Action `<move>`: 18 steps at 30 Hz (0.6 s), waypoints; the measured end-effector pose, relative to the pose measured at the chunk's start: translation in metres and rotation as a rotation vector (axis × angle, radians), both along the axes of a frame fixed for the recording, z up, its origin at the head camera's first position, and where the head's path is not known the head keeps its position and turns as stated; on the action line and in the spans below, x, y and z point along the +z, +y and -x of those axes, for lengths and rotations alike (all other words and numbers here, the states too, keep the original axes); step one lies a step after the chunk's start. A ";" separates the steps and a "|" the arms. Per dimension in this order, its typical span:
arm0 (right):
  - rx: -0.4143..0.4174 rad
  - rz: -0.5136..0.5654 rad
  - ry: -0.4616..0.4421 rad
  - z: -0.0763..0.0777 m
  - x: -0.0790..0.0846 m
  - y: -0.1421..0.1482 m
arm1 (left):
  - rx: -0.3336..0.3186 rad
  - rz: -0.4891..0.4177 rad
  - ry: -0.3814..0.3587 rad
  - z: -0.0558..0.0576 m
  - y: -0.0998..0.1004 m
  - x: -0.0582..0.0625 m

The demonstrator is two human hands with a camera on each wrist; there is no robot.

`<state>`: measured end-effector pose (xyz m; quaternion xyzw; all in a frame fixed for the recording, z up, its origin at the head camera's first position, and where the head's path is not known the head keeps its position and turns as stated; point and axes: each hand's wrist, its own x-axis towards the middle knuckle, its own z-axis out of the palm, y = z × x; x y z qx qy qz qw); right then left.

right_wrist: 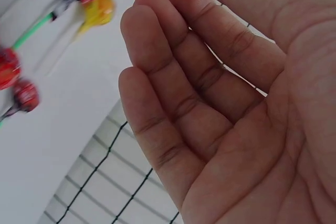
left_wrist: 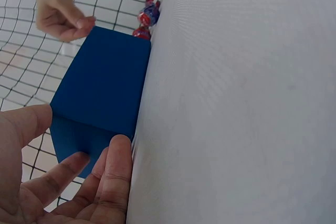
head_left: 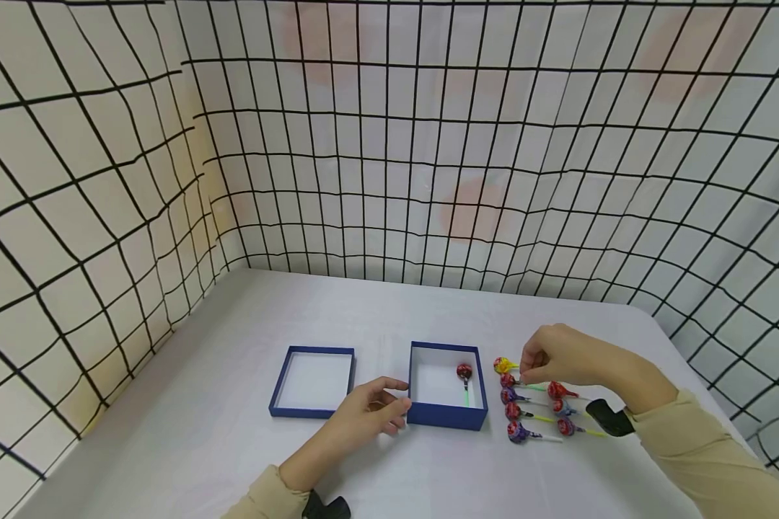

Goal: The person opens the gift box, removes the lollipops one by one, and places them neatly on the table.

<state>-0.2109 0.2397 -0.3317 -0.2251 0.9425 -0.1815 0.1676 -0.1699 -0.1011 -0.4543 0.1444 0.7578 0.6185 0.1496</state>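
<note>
My left hand touches the near left corner of a blue box, its thumb and fairly straight fingers against the sides. One dark red lollipop with a green stick lies inside. Above the far end of the lollipop rows, my right hand hangs with loosely curved fingers. The right wrist view shows nothing in its palm; its thumb and index tips lie at the frame's top edge. Beside those fingers are a yellow lollipop and a dark red lollipop.
A shallow blue-rimmed lid lies left of the box, its white inside facing up. Right of the box, two columns hold several lollipops, including a purple lollipop and a red lollipop. Black wire mesh encloses the white table.
</note>
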 end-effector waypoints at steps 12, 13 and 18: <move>0.034 -0.074 -0.002 0.015 0.011 -0.049 | 0.003 -0.004 0.003 0.000 0.001 0.000; 0.036 -0.080 -0.004 0.017 0.010 -0.053 | 0.003 -0.003 0.003 0.000 0.001 0.001; 0.042 -0.132 -0.008 0.026 0.006 -0.070 | -0.001 0.001 0.003 0.000 0.000 0.001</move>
